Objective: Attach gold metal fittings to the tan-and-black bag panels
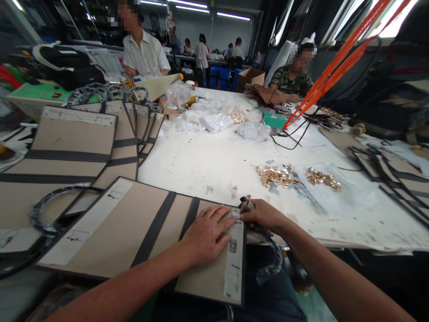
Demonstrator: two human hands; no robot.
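Observation:
A flat bag panel (124,228), beige with dark bands and white end strips, lies tilted across the table's front edge and my lap. My left hand (208,232) rests flat on its right part, fingers spread, fingertips at the white strip. At the panel's upper right corner, my right hand (259,214) pinches a small dark tab (246,204) with a shiny metal bit at its top. Its exact kind is partly hidden by the fingers. Below this hand hangs a plastic-wrapped handle (275,264).
More bag panels (73,134) are stacked at left, others (395,170) at right. Small gold metal fittings (275,176) lie in piles on the white table (187,156). Clear plastic bags (217,120), a green box (274,119) and orange cords (321,80) are farther back. Two people sit across.

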